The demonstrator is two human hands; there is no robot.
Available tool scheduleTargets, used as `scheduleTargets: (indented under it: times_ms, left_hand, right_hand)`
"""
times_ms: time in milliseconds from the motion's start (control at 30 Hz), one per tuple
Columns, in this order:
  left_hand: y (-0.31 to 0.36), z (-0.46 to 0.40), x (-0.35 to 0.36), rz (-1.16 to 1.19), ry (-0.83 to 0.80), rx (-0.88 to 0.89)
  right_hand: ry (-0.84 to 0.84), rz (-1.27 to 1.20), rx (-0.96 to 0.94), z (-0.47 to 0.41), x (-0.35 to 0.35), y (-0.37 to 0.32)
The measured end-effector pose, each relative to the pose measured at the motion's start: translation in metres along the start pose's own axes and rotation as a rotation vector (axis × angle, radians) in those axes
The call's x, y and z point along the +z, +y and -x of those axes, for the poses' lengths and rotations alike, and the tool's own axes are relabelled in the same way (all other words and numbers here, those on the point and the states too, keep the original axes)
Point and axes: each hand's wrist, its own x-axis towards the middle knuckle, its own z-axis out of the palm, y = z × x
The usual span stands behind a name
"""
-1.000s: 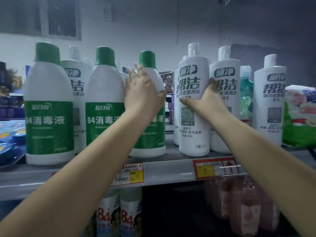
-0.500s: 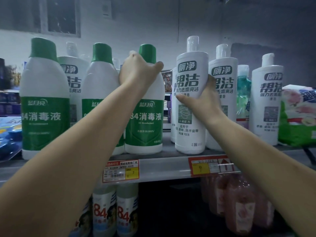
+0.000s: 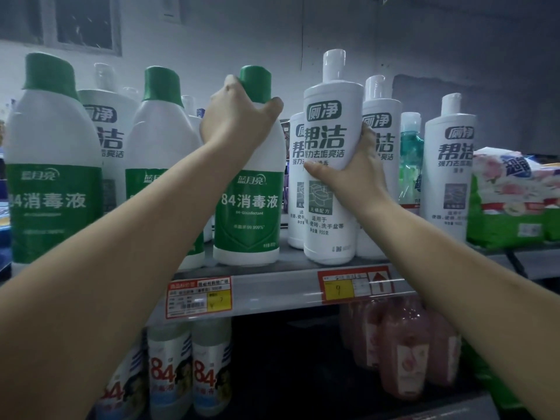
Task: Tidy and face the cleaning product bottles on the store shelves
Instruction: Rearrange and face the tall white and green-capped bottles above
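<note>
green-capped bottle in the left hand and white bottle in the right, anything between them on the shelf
In the head view no bottle stands between the green-capped bottle and the white bottle at the front; behind the gap, another white bottle stands further back.

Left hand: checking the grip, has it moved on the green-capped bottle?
Yes: left hand climbed the bottle, from label to shoulder, beside the cap.
</note>
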Motion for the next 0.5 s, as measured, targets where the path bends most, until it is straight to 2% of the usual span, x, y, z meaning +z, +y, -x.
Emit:
scheduleTargets:
  times_ms: [500]
  left_hand:
    - [-0.013,-0.017,0.023,0.020,-0.065,-0.129]
  right_hand:
    - [-0.044,0.041,0.042,-0.009,0.013,0.006]
